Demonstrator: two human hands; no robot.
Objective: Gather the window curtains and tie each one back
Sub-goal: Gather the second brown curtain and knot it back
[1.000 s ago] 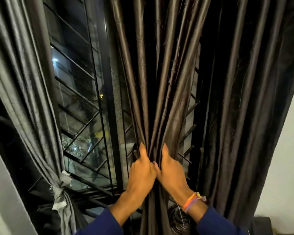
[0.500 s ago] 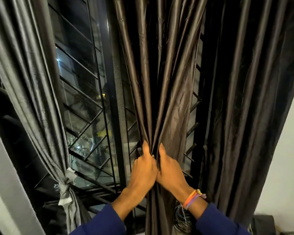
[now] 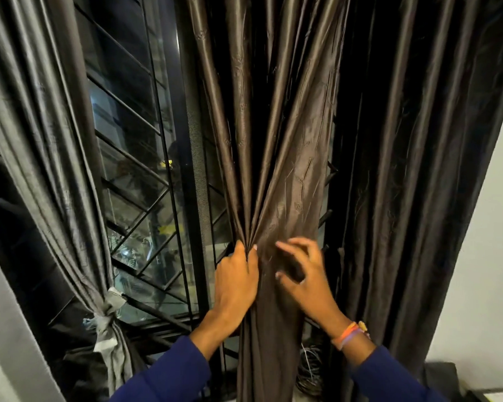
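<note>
The brown curtain (image 3: 273,169) hangs in the centre of the frame, its folds drawn into a bunch at the lower middle, where the left hand (image 3: 235,281) has its grip clamped on the pleats, thumb and fingers curled round the gathered cloth. The right hand (image 3: 305,274) is just beside it, in front of the fabric, with fingers spread apart and bent, holding nothing; whether the fingertips touch the cloth cannot be told. No tie shows round this curtain, so it looks gathered but not yet fastened. To the right, a darker curtain (image 3: 418,198) hangs loose down the right side of the frame, neither bunched nor tied. At the left of the frame, the grey curtain (image 3: 50,169) is already pulled in and held by a pale tie-back (image 3: 106,314) knotted at the lower left. By this reckoning 1 curtain is done, 1 is in hand and at least 1 is left. Between the grey and brown curtains the window grille (image 3: 145,198) is uncovered, with dark glass behind it. A coil of wire (image 3: 311,369) sits low behind the brown cloth.
</note>
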